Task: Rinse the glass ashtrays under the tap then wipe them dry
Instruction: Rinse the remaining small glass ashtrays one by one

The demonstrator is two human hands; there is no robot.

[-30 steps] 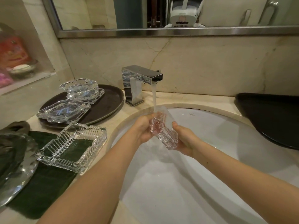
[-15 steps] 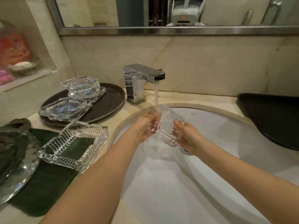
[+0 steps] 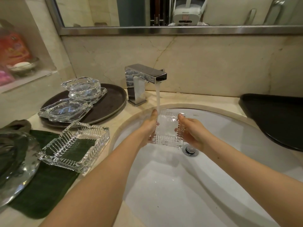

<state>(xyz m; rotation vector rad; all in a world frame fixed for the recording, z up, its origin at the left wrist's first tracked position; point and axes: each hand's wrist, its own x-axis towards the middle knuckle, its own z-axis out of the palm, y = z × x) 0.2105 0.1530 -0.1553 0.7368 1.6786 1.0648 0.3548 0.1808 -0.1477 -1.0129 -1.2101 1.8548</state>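
Rinsing is under way over the white sink, the biggest thing before us, set into the pale stone bench. To our right a black tray is lying on the bench; to our left a round dark plate is carrying the faceted ashtrays, and nearer us a green cloth is bearing a ribbed ashtray that is waiting beside the rim. The chrome tap is running, its stream falling straight down onto the far left corner of the square ashtray we are holding between both palms, above the basin and just this side of the drain. We are tilting it with its hollow facing us, as far as the glare lets us judge. Our left hand is gripping its left wall, fingers curled behind the glass; our right hand is clasping the right wall, thumb on top. Both hands are equally near, so the next turn hinges on the water lying up and to the left: we are judging that the dish needs shifting left for the stream to reach its middle. Nothing is standing in the way, though the wet glass is likely slippery. The cloth for drying is lying nearer our left hand.
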